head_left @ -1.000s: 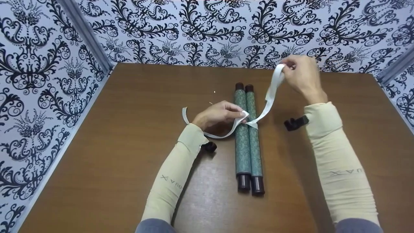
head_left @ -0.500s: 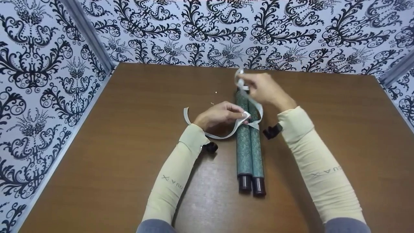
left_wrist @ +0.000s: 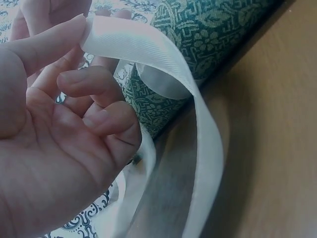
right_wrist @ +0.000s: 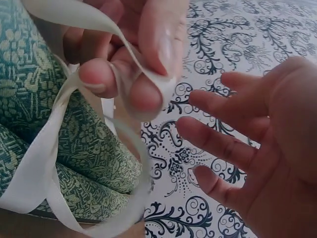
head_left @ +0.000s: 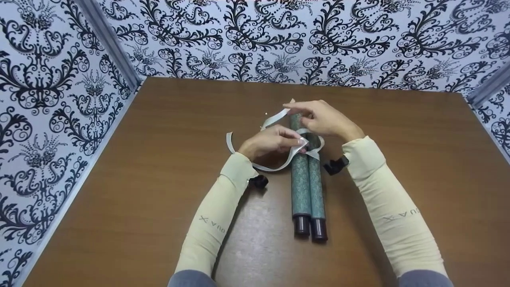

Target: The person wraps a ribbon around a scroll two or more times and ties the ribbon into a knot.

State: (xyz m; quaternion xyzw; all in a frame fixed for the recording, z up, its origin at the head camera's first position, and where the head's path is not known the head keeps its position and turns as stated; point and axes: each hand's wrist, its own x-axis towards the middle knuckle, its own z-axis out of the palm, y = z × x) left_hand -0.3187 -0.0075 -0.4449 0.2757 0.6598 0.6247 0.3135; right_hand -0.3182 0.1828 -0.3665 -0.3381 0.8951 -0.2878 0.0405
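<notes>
Two green brocade-patterned rolls [head_left: 301,187] with dark end knobs lie side by side on the table, like a rolled scroll. A white ribbon [head_left: 275,169] crosses around their middle. My left hand [head_left: 271,140] is over the rolls, pinching a fold of ribbon between thumb and fingertips; the right wrist view shows the ribbon looped round its fingertip [right_wrist: 146,94]. Above the far part of the rolls is my right hand [head_left: 324,117], its fingers spread and holding nothing in the right wrist view. A ribbon tail [head_left: 275,118] slants from beside its fingertips toward the left hand.
The other ribbon tail [head_left: 230,142] curls up left of the left wrist. Small white specks [head_left: 266,113] lie on the brown table [head_left: 159,179]. A patterned wall [head_left: 263,44] rises behind the table. Dark wrist cameras [head_left: 258,181] stick out from both cuffs.
My right hand has come left and down from the raised right side, carrying the ribbon across the rolls, and has let it go. The left hand keeps its pinch in place.
</notes>
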